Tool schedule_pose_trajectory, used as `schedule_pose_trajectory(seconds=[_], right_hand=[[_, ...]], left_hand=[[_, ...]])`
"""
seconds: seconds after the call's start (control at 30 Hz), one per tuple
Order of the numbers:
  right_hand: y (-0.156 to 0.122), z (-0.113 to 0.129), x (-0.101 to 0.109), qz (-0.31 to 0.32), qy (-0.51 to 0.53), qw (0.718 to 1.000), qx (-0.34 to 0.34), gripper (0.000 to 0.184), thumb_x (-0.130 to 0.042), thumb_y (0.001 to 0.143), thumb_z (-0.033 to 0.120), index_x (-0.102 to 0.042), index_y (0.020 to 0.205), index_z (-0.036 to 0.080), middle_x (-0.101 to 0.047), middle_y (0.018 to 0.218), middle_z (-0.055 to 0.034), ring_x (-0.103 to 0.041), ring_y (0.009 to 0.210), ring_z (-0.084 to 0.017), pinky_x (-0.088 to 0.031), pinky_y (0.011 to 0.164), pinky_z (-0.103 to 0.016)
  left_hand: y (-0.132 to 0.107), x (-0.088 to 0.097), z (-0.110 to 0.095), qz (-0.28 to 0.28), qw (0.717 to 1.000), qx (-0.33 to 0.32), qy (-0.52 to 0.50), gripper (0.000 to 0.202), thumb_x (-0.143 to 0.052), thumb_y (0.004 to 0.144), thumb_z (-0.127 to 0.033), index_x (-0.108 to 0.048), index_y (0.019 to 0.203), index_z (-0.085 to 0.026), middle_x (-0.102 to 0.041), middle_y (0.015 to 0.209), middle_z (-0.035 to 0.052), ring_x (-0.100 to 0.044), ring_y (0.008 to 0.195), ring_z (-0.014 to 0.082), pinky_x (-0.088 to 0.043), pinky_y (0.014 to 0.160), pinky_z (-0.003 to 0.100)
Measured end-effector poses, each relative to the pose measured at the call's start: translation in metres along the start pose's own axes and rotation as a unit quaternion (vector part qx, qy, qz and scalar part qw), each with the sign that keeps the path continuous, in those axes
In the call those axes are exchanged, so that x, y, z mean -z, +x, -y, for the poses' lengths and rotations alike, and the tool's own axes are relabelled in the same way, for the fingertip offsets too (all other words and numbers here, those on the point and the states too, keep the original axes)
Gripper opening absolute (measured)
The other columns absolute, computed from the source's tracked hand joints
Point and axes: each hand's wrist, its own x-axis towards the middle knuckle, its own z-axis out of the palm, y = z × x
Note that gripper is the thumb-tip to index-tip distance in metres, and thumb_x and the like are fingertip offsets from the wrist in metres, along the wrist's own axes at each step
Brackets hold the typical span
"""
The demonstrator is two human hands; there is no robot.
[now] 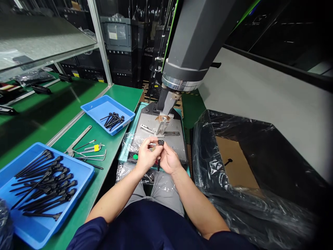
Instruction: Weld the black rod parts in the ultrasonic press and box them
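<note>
My left hand (146, 155) and my right hand (168, 158) meet in front of the machine's metal base plate (149, 125). Both are closed around one slim black pin-like part (159, 152). Its round head shows above my fingers, and its shaft hangs down between my palms. Just beyond my hands, the grey press head (182, 74) hangs over a small metal fixture (162, 123) on the plate.
A large blue tray (78, 173) with several long black parts sits at my near left. Farther back is a smaller blue tray (100, 107) with a few more. A wrench and hex keys (85, 147) lie between them. A cardboard box lined with black plastic (234, 163) stands on my right.
</note>
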Motion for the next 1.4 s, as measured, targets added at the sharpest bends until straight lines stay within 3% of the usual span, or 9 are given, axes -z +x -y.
schedule_pose_trajectory(seconds=[0.23,0.4,0.57,0.67,0.77,0.97,1.1,1.27,1.4], right_hand=[[-0.0046,-0.0015,-0.0076,-0.022,0.009,0.998,0.064,0.02,-0.074,0.082,0.04,-0.062,0.084,0.023,-0.061,0.077,0.001,-0.054,0.065,-0.016,-0.046,0.055,-0.027],[-0.0031,-0.0011,-0.0056,-0.017,-0.001,0.999,0.045,0.022,-0.067,0.086,0.044,-0.063,0.086,0.023,-0.059,0.075,0.0004,-0.052,0.061,-0.015,-0.044,0.052,-0.028],[-0.0024,-0.0013,-0.007,-0.028,0.028,0.999,0.035,0.02,-0.068,0.086,0.041,-0.066,0.088,0.021,-0.059,0.075,0.0001,-0.051,0.061,-0.014,-0.042,0.048,-0.025],[-0.0026,-0.0013,-0.0086,-0.032,0.046,0.998,0.029,0.02,-0.068,0.086,0.039,-0.066,0.087,0.02,-0.059,0.073,0.0015,-0.051,0.059,-0.013,-0.041,0.048,-0.023],[-0.0024,-0.0008,-0.0095,-0.038,0.068,0.997,0.015,0.018,-0.068,0.086,0.037,-0.066,0.088,0.019,-0.059,0.072,0.0024,-0.051,0.057,-0.012,-0.041,0.046,-0.022],[-0.0017,0.002,-0.0105,-0.051,0.087,0.994,-0.029,0.018,-0.06,0.093,0.033,-0.067,0.091,0.017,-0.06,0.068,0.0022,-0.049,0.05,-0.01,-0.041,0.042,-0.02],[-0.0013,0.0043,-0.0106,-0.044,0.095,0.993,-0.055,0.018,-0.056,0.095,0.032,-0.066,0.093,0.016,-0.057,0.065,0.0034,-0.047,0.046,-0.008,-0.04,0.038,-0.017],[-0.0004,0.0063,-0.0099,-0.027,0.11,0.989,-0.095,0.023,-0.051,0.098,0.032,-0.063,0.09,0.014,-0.055,0.062,0.0037,-0.043,0.041,-0.006,-0.036,0.035,-0.013],[0.0004,0.0073,-0.009,-0.021,0.117,0.987,-0.111,0.025,-0.046,0.101,0.032,-0.061,0.091,0.015,-0.055,0.061,0.0041,-0.043,0.04,-0.005,-0.036,0.034,-0.012]], left_hand=[[0.0013,0.0013,0.002,0.011,1.0,0.006,0.015,0.031,-0.075,0.072,-0.03,-0.066,0.098,-0.016,-0.066,0.103,0.0087,-0.061,0.073,0.0121,-0.048,0.047,0.016],[0.0008,0.0005,0.0024,0.019,0.999,0.036,-0.006,0.037,-0.076,0.071,-0.033,-0.066,0.102,-0.015,-0.064,0.097,0.007,-0.052,0.05,0.0048,-0.047,0.042,0.02],[0.0014,0.0,0.0036,0.013,1.0,0.023,-0.006,0.038,-0.076,0.07,-0.032,-0.067,0.102,-0.016,-0.066,0.102,0.0094,-0.061,0.07,0.0137,-0.049,0.043,0.02],[0.0021,0.0005,0.0057,0.011,1.0,0.007,0.006,0.036,-0.076,0.071,-0.032,-0.068,0.102,-0.016,-0.068,0.096,0.0082,-0.062,0.07,0.0139,-0.051,0.049,0.021],[0.002,0.0003,0.0061,0.012,1.0,0.007,0.006,0.035,-0.076,0.071,-0.032,-0.068,0.101,-0.016,-0.068,0.09,0.0061,-0.061,0.062,0.0111,-0.052,0.051,0.022],[0.0005,-0.0021,0.0038,0.03,0.998,0.045,-0.036,0.039,-0.075,0.071,-0.032,-0.064,0.104,-0.016,-0.063,0.089,0.0032,-0.049,0.04,0.0035,-0.044,0.037,0.02],[0.0008,-0.0019,0.0031,0.027,0.998,0.047,-0.026,0.04,-0.075,0.071,-0.033,-0.063,0.105,-0.015,-0.063,0.09,0.0037,-0.052,0.045,0.005,-0.046,0.038,0.02],[0.0001,-0.001,-0.0015,0.014,1.0,0.019,0.0,0.035,-0.074,0.071,-0.029,-0.064,0.101,-0.015,-0.063,0.087,0.0052,-0.062,0.07,0.0131,-0.051,0.049,0.02],[0.0013,-0.0001,-0.001,0.015,1.0,0.018,0.005,0.034,-0.074,0.072,-0.029,-0.065,0.102,-0.015,-0.065,0.086,0.0053,-0.063,0.076,0.0154,-0.051,0.054,0.021]])
